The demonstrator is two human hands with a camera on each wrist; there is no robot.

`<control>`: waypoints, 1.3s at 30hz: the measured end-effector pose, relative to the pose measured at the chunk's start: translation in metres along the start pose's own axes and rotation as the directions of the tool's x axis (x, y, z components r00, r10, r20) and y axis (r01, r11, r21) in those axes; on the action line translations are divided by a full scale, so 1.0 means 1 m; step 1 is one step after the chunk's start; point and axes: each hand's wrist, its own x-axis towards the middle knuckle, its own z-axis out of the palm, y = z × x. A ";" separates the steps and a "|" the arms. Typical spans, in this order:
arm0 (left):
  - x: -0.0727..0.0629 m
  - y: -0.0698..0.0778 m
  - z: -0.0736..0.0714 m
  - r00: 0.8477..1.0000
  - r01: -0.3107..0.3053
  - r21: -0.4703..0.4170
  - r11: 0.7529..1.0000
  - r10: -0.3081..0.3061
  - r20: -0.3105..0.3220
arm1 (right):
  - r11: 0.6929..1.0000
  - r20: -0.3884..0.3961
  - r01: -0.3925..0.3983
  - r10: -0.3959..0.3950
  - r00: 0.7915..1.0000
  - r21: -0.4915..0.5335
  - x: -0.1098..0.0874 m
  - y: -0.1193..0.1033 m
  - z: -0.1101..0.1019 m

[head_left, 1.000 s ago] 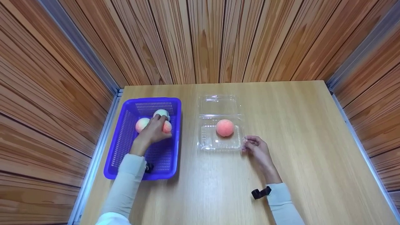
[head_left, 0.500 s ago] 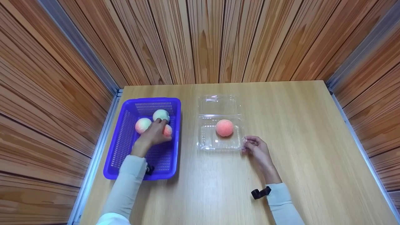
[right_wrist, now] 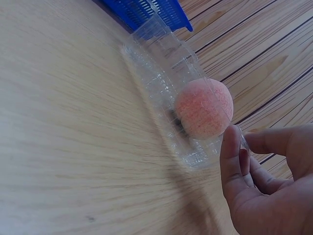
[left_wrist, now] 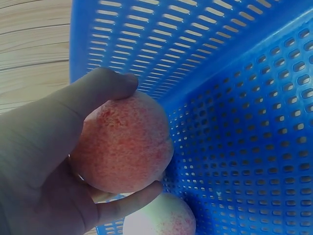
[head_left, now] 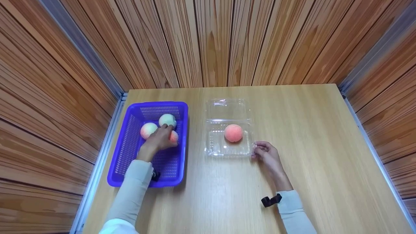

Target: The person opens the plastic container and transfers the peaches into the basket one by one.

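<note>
Inside the blue plastic basket, my left hand holds a reddish peach, thumb on one side and fingers on the other. Two paler peaches lie near it: a whitish-green peach behind and a cream-pink peach to the left. To the right, a clear plastic clamshell box lies with its lid folded back. One pink peach sits in its tray. My right hand pinches the box's near right corner between thumb and fingers.
Both things stand on a light wooden table, basket at left, box mid-table. Wood-plank walls rise behind and on both sides. A metal rail runs along the table's left edge. A black strap piece sticks out at the right wrist.
My left hand has shifted slightly back toward me over the reddish peach, showing more of the two paler peaches. The right hand and the box have stayed put.
</note>
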 end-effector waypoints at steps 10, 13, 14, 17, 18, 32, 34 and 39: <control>0.008 -0.007 0.010 1.000 -0.017 0.017 1.000 0.017 0.003 | 1.000 0.008 0.017 -0.017 1.000 -0.015 0.000 0.001 -0.001; 0.009 -0.007 0.011 0.999 -0.035 0.000 0.999 0.035 0.007 | 1.000 0.008 0.019 -0.018 1.000 -0.012 0.000 0.001 -0.002; 0.009 -0.006 0.011 0.999 -0.043 0.008 0.999 0.043 0.003 | 1.000 0.008 0.019 -0.018 1.000 -0.013 0.000 0.001 -0.002; 0.011 -0.010 0.014 0.999 -0.039 0.004 0.999 0.039 0.014 | 1.000 0.008 0.016 -0.016 1.000 -0.017 0.000 0.001 -0.001; 0.011 -0.009 0.015 0.999 -0.035 -0.002 0.999 0.035 0.019 | 1.000 0.008 0.016 -0.016 1.000 -0.020 0.000 0.000 -0.001; 0.008 -0.005 0.013 0.998 0.020 -0.020 1.000 -0.019 0.068 | 1.000 0.009 0.008 -0.008 1.000 -0.014 -0.001 -0.002 -0.001; 0.008 -0.005 0.014 0.997 0.025 -0.027 0.999 -0.024 0.068 | 1.000 0.010 0.011 -0.011 1.000 -0.004 -0.001 -0.002 -0.001; 0.010 -0.008 0.017 0.999 0.020 -0.023 1.000 -0.018 0.051 | 1.000 0.006 0.009 -0.009 1.000 0.003 -0.001 -0.002 -0.001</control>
